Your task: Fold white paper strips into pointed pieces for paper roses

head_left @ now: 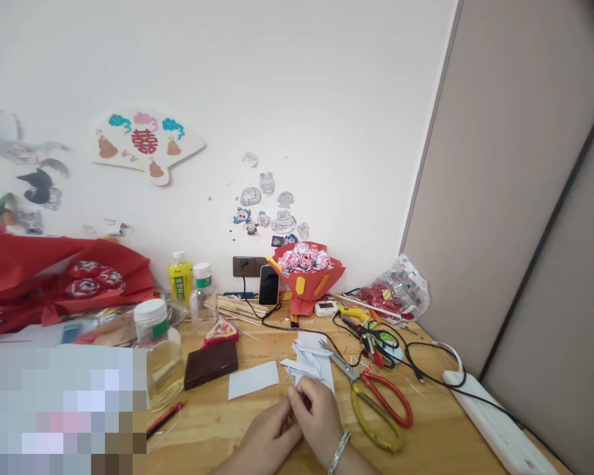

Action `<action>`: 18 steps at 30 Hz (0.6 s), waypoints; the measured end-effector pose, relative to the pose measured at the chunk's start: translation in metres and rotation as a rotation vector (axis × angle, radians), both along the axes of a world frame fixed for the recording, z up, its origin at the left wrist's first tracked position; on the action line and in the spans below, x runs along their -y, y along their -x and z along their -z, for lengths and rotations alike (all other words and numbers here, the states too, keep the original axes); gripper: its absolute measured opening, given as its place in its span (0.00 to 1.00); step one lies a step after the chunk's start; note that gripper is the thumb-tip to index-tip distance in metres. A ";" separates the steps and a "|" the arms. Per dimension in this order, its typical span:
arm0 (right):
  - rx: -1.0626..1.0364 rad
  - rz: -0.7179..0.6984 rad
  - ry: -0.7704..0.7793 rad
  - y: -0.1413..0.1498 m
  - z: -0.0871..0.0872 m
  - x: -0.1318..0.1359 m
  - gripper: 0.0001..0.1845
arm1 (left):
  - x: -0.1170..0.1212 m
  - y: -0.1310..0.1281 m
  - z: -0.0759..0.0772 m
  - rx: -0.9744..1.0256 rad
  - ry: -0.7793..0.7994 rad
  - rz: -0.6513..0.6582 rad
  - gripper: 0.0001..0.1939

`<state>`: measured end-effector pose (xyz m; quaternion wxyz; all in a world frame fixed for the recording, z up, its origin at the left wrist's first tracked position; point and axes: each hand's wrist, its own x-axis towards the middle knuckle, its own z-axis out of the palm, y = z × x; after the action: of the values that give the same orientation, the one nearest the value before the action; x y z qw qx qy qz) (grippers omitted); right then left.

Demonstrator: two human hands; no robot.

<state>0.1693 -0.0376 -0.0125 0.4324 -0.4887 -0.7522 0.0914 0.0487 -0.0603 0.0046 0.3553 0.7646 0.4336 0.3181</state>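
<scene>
My left hand (pixel 272 430) and my right hand (pixel 319 410) meet low in the middle of the head view, fingers closed and touching each other. What they hold between them, if anything, is hidden by the fingers. Just beyond my right hand lie several folded white paper strips (pixel 307 359), partly on a white sheet. A blank white paper rectangle (pixel 253 380) rests to the left. On the right lie large scissors (pixel 376 402) with one red and one yellow-green handle, their blades pointing towards the folded strips.
A red-wrapped paper flower bouquet (pixel 307 274) stands at the back beside a phone (pixel 269 285). Left are a dark brown block (pixel 210 365), clear jars (pixel 151 320) and a red pencil (pixel 165 419). Cables and a white power strip (pixel 495 422) lie right. The lower left corner is pixelated.
</scene>
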 end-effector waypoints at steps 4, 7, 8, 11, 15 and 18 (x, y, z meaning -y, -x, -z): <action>-0.006 -0.066 0.024 -0.001 0.001 0.001 0.16 | -0.002 0.002 0.000 0.023 0.028 0.009 0.13; 0.000 -0.094 0.031 -0.002 -0.001 0.002 0.15 | -0.002 0.002 0.001 0.109 0.057 -0.003 0.12; 0.002 -0.109 0.027 -0.003 -0.002 0.003 0.15 | -0.003 0.002 0.002 0.151 0.076 -0.007 0.12; 0.015 -0.148 0.008 -0.005 -0.003 0.003 0.13 | -0.009 0.003 0.009 0.278 0.204 -0.024 0.15; 0.052 -0.164 0.002 -0.008 -0.002 0.001 0.12 | -0.020 0.005 0.016 0.411 0.387 -0.070 0.19; 0.085 -0.168 -0.010 -0.009 -0.001 0.000 0.10 | -0.025 0.005 0.017 0.477 0.419 -0.111 0.20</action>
<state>0.1787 -0.0381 -0.0114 0.3933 -0.4251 -0.8087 0.1025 0.0435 -0.0350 -0.0122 0.5788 0.5537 0.4352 0.4110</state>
